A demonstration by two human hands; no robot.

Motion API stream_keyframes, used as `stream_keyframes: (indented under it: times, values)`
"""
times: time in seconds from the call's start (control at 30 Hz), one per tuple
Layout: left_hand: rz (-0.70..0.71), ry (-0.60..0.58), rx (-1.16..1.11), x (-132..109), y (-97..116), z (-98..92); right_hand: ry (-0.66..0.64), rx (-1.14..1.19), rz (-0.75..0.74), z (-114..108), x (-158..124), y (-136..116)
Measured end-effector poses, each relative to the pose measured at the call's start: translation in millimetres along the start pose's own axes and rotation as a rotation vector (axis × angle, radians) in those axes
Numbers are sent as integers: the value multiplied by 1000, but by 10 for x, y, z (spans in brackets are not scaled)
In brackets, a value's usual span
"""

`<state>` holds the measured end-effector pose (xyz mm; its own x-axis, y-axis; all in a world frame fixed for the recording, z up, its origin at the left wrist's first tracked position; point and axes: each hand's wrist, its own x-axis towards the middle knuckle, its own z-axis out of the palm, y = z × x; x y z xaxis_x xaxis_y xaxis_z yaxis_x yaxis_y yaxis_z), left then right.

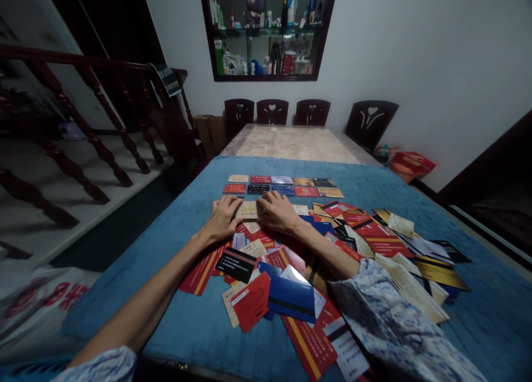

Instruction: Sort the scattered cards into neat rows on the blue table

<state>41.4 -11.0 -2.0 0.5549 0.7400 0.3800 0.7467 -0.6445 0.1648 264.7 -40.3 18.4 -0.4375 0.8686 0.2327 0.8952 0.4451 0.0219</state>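
A beige card (249,210) lies at the front of two neat rows of cards, with a hand at either end of it. My left hand (225,218) grips its left edge, fingers curled. At the right edge, my right hand (279,210) has its bent fingers on the same card. In the rows just beyond are a red card (234,189), a black card (258,189) and several others. Below my wrists spreads a loose pile, with a blue card (291,298), a red card (251,302) and a black card (236,264) on top.
A blue cloth (166,293) covers the near part of the table, and its far end shows a bare marble-like top (286,141). More cards, such as a gold one (443,272), spread to the right. Chairs (272,111) stand behind; a wooden railing (91,85) runs along the left.
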Motion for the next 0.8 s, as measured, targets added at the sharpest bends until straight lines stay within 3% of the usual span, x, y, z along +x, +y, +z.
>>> stream_keyframes:
  times: [0.3,0.53,0.8]
  values:
    - [31,-67,26,94,-35,-94,-117,-15,-16,-164,96,44]
    - [21,-124,72,213,-93,-207,-125,-9,-41,-226,257,92]
    - [33,-130,81,399,-299,-223,-109,2,-57,-246,450,147]
